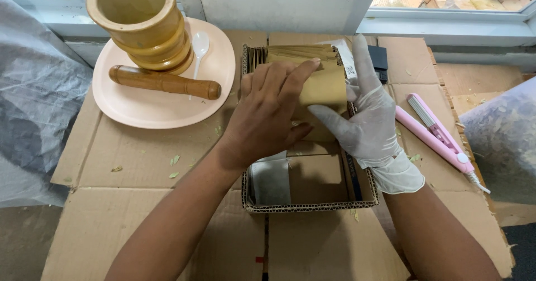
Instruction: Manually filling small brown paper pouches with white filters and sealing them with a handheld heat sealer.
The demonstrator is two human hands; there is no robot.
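Observation:
My bare left hand (268,113) and my right hand (368,119), which wears a white glove, are together over a shallow cardboard tray (307,205). Between them they hold a gold-brown flat pouch (324,85), the left fingers across its top, the right thumb and fingers at its right side. Behind it, more gold-brown pouches (296,52) stand in a row at the tray's far end. A grey pouch (269,180) lies in the tray's near left corner.
A peach plate (139,105) at the far left carries a wooden mortar (139,21), a wooden pestle (164,82) and a white spoon (199,46). A pink heat-sealing clamp (438,136) lies at the right. Clear plastic bags flank the flattened cardboard sheets (128,158).

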